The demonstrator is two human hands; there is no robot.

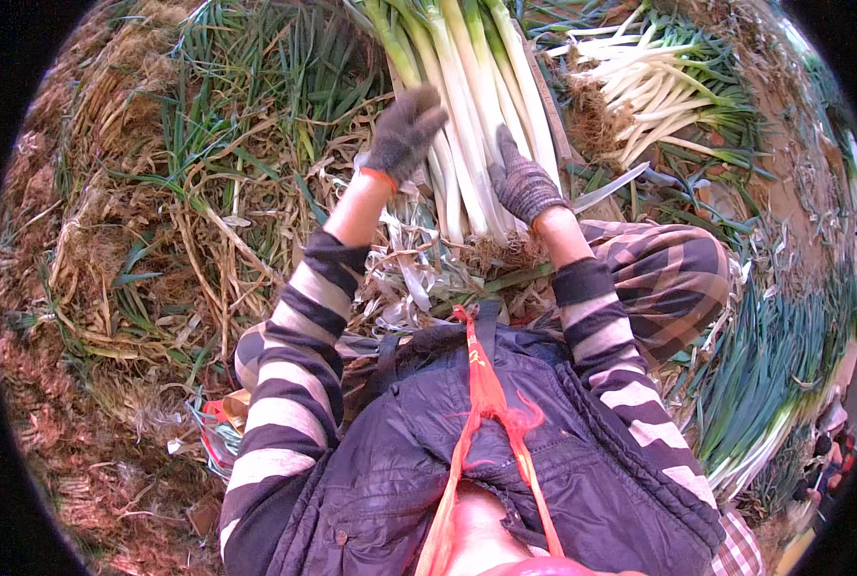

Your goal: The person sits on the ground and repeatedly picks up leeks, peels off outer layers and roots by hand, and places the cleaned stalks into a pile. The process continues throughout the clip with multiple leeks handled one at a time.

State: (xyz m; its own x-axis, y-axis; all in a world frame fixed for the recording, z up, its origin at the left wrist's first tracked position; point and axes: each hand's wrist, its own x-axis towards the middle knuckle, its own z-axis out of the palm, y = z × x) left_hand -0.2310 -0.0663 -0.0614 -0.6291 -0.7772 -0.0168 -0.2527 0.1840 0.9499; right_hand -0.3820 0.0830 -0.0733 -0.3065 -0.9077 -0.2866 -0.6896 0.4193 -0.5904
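Observation:
A bundle of long white-stalked green onions (464, 108) lies before me, its green ends away from me and its roots (500, 252) towards my lap. My left hand (405, 133), in a dark knit glove and blurred, is at the bundle's left edge with thumb and fingers apart. On the right side of the stalks rests my right hand (526, 180), also gloved, its fingers spread. Neither hand is closed around a stalk. Under the bundle shows a narrow wooden board (544, 86) bearing writing.
Loose onions (651, 93) lie at the upper right, and more (767, 403) at the lower right. Left of me spread dry leaves and stems (205, 237). A pale blade-like strip (612, 187) sits beside my bent knee (673, 281). Peeled skins (407, 273) cover the ground ahead.

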